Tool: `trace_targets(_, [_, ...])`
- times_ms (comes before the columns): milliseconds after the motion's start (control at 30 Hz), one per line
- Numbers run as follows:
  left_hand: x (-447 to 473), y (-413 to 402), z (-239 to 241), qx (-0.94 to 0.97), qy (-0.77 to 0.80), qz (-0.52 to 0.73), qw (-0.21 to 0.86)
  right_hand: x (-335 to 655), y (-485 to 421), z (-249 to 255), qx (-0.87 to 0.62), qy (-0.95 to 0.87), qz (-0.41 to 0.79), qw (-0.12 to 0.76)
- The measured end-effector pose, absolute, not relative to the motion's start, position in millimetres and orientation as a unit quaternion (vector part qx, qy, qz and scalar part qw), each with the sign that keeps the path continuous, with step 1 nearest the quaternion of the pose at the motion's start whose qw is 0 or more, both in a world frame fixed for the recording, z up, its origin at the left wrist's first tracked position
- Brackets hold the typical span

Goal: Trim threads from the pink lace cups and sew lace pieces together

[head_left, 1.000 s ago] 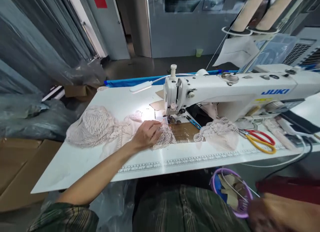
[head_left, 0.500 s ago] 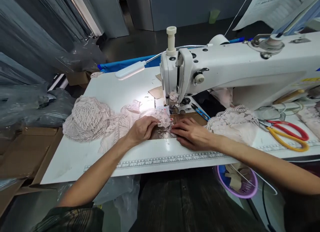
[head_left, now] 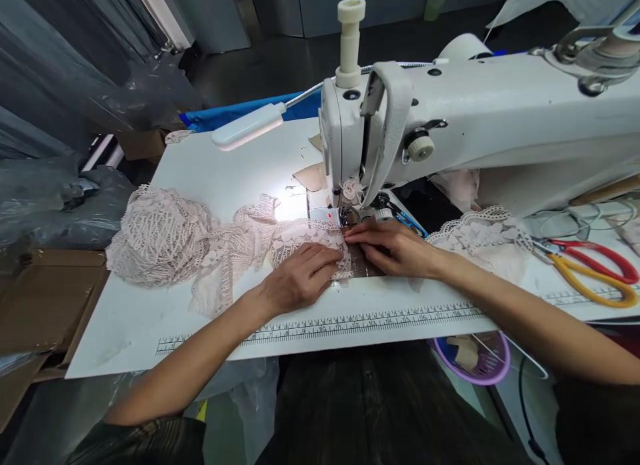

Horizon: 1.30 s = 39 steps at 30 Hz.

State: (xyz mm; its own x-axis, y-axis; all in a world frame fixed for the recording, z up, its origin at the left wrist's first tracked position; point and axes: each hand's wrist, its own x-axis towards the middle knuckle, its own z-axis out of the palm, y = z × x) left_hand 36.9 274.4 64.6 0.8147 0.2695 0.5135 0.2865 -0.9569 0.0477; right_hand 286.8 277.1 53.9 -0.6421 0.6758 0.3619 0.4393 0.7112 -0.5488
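Note:
Pale pink lace fabric [head_left: 235,241] lies on the white table [head_left: 200,318], running from a bunched heap on the left up to the presser foot [head_left: 350,215] of the white sewing machine [head_left: 475,118]. My left hand [head_left: 300,278] rests flat on the lace just in front of the needle, fingers stretched out and pressing it down. My right hand [head_left: 393,248] lies at the lace's right edge beside the foot, its fingertips pinched on that edge.
Red and yellow scissors [head_left: 595,268] lie at the right, behind another lace piece [head_left: 480,235]. A lamp [head_left: 247,125] lights the needle area. A purple basket [head_left: 475,358] hangs below the table edge. Cardboard boxes [head_left: 45,298] and plastic bags stand at the left.
My right hand came up from below the table onto the lace by the presser foot. My left hand slid slightly toward me on the lace. The view moved closer to the machine.

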Motion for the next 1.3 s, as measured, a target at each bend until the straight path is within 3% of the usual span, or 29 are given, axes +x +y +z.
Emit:
trace_targets(200, [37, 274, 58, -0.958, -0.130, -0.255, -0.001, 278, 280, 43, -0.340, -0.899, 0.144, 0.234])
trace_targets(500, [30, 284, 51, -0.947, -0.142, -0.286, -0.039, 286, 276, 45, -0.371, -0.840, 0.211, 0.336])
trace_targets(733, [28, 286, 54, -0.939, -0.169, -0.297, -0.036, 284, 273, 43, -0.378, -0.849, 0.199, 0.311])
trace_targets(1033, [24, 294, 59, -0.956, -0.146, -0.249, -0.057, 278, 267, 43, -0.387, -0.893, 0.099, 0.210])
trace_targets(1300, [29, 287, 54, -0.958, -0.124, -0.258, -0.032, 283, 272, 45, -0.384, -0.857, 0.191, 0.287])
